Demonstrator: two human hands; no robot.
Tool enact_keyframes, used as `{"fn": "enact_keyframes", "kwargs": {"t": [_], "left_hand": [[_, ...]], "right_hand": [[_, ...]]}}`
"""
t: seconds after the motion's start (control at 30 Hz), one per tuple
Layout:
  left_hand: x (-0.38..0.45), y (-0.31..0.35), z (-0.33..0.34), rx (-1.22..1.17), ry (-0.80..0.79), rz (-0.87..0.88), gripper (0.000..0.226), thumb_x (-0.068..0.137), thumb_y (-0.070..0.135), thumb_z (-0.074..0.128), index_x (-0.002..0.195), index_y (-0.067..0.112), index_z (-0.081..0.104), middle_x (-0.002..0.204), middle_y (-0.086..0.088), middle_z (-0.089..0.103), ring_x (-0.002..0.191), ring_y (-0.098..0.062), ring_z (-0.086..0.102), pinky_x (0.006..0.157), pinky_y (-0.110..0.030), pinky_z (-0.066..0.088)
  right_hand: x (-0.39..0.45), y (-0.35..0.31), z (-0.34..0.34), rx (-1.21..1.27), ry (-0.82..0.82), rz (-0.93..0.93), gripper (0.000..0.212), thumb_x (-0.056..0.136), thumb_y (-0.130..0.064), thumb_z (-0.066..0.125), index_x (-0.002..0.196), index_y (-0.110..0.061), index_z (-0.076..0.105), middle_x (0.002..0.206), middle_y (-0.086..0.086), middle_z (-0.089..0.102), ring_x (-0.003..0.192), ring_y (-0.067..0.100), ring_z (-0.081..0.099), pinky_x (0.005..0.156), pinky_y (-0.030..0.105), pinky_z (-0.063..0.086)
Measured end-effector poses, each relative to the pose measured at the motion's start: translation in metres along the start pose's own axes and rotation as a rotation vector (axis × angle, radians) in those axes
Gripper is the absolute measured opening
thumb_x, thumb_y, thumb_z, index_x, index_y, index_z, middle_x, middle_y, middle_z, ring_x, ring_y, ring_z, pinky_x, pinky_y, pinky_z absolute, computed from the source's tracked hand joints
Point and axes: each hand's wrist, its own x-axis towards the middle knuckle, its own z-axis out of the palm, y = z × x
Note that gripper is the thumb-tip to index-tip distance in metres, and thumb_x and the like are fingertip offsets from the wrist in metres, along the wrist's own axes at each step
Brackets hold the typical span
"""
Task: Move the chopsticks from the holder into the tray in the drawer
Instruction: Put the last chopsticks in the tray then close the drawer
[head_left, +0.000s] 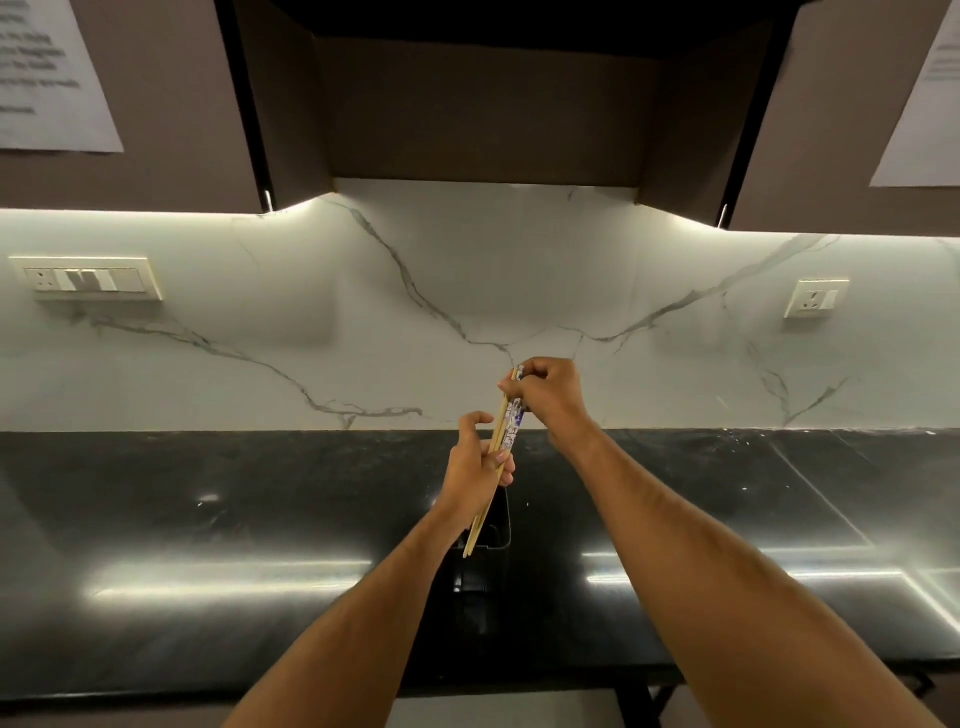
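Note:
A bundle of wooden chopsticks (500, 426), some with blue-and-white patterned tops, is held nearly upright above the black counter. My left hand (475, 470) grips the bundle around its middle. My right hand (548, 397) pinches the top ends. The lower tips reach down to the rim of a black holder (496, 525), which stands on the counter and is partly hidden by my left wrist. No drawer or tray is in view.
The glossy black countertop (208, 545) runs the full width, backed by a white marble wall (363, 312). Brown cabinets (467, 104) hang overhead. Switch plates sit on the wall at left (88, 278) and right (815, 297).

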Motion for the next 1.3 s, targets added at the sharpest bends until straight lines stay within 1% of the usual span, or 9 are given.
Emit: {"fn": "enact_keyframes", "kwargs": {"t": [0.13,0.23,0.3,0.43,0.57,0.9,1.0,1.17,1.3], "left_hand": [[-0.010,0.004,-0.005,0.020,0.002,-0.006,0.033,0.100,0.002,0.050,0.127,0.021,0.047,0.085,-0.012,0.070,0.069,-0.013,0.064,0.071,-0.030,0.060],[-0.012,0.009,-0.007,0.060,-0.005,-0.018,0.021,0.102,0.005,0.050,0.119,0.008,0.062,0.087,-0.013,0.070,0.071,-0.015,0.065,0.077,-0.034,0.061],[-0.015,0.008,-0.010,0.077,-0.015,-0.023,0.019,0.101,0.005,0.051,0.114,0.006,0.066,0.087,-0.014,0.071,0.072,-0.016,0.066,0.078,-0.035,0.062],[-0.021,0.005,-0.015,0.061,-0.064,-0.015,0.018,0.101,0.005,0.051,0.109,0.007,0.067,0.089,-0.017,0.071,0.073,-0.016,0.068,0.078,-0.034,0.062],[-0.021,0.005,-0.015,0.060,-0.057,0.000,0.018,0.101,0.005,0.051,0.105,0.008,0.068,0.085,-0.014,0.073,0.071,-0.015,0.069,0.077,-0.034,0.062],[-0.024,-0.009,-0.025,0.063,-0.078,-0.060,0.016,0.100,0.005,0.054,0.106,0.008,0.069,0.084,-0.014,0.074,0.073,-0.018,0.071,0.078,-0.037,0.063],[-0.023,-0.011,-0.026,0.083,-0.065,-0.079,0.016,0.100,0.006,0.054,0.104,0.008,0.069,0.085,-0.014,0.074,0.072,-0.017,0.071,0.077,-0.037,0.063],[-0.022,-0.015,-0.030,0.032,0.065,-0.184,0.017,0.100,0.005,0.051,0.103,0.008,0.068,0.085,-0.015,0.073,0.068,-0.016,0.070,0.071,-0.034,0.063],[-0.018,-0.016,-0.034,-0.272,0.232,-0.325,0.018,0.100,0.002,0.050,0.105,0.007,0.066,0.089,-0.017,0.071,0.073,-0.022,0.070,0.074,-0.038,0.064]], "right_hand": [[0.003,-0.016,-0.004,0.043,0.068,-0.012,0.005,0.079,-0.004,0.080,0.077,-0.006,0.075,0.076,0.007,0.075,0.068,0.014,0.071,0.062,0.022,0.059],[0.000,-0.022,-0.005,0.064,0.026,0.035,0.006,0.079,-0.004,0.080,0.076,-0.006,0.075,0.067,0.005,0.070,0.054,0.010,0.062,0.051,0.020,0.050],[-0.002,-0.024,-0.007,0.050,-0.007,0.098,0.007,0.078,-0.006,0.081,0.076,-0.004,0.074,0.067,0.005,0.069,0.056,0.014,0.058,0.051,0.024,0.050],[-0.006,-0.027,-0.012,-0.128,-0.120,0.158,0.012,0.072,-0.003,0.082,0.069,0.000,0.071,0.071,0.008,0.067,0.063,0.017,0.052,0.050,0.027,0.043],[-0.013,-0.026,-0.007,-0.280,-0.244,0.132,0.011,0.074,-0.002,0.080,0.076,0.006,0.074,0.071,0.012,0.067,0.063,0.019,0.053,0.047,0.022,0.039],[-0.001,-0.036,-0.012,-0.094,0.068,0.038,0.022,0.072,-0.012,0.087,0.062,-0.003,0.070,0.055,-0.003,0.068,0.041,-0.004,0.055,0.042,0.010,0.040],[0.003,-0.041,-0.016,-0.052,0.216,-0.035,0.024,0.079,-0.018,0.084,0.065,-0.004,0.070,0.061,0.006,0.068,0.044,0.003,0.056,0.048,0.016,0.046],[0.002,-0.049,-0.028,0.080,0.436,-0.078,0.017,0.087,-0.018,0.077,0.072,-0.012,0.072,0.062,0.006,0.069,0.050,0.015,0.065,0.047,0.023,0.055],[-0.011,-0.039,-0.035,0.243,0.344,-0.020,0.013,0.086,0.001,0.071,0.076,-0.007,0.071,0.068,0.013,0.072,0.057,0.021,0.070,0.056,0.032,0.062]]}}
